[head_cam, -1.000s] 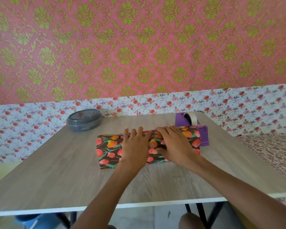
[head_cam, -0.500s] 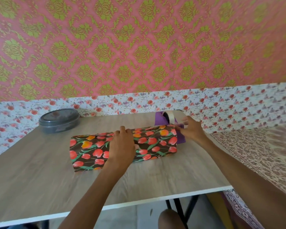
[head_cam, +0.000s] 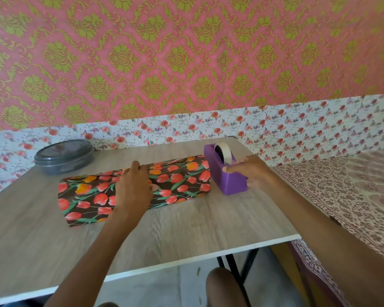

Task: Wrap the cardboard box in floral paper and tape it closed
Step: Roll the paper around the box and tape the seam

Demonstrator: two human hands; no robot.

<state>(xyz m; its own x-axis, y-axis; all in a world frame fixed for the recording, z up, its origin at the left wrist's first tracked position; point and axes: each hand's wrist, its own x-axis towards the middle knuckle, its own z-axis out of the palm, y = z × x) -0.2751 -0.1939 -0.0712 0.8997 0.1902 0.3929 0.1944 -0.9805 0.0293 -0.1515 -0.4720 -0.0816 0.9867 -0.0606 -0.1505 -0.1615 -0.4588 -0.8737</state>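
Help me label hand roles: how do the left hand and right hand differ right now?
The left hand presses down on the wrapped box; the right hand grips the purple tape dispenser. The left hand is at the box's middle; the right hand is beyond the box's right end. Both touch something on the table.

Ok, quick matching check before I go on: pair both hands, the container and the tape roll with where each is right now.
1 left hand
2 right hand
3 grey lidded container
4 tape roll

A sits in the purple tape dispenser
B far left of the table
C rests on the floral-wrapped box
D grips the purple tape dispenser

Pairs: 1-C, 2-D, 3-B, 4-A
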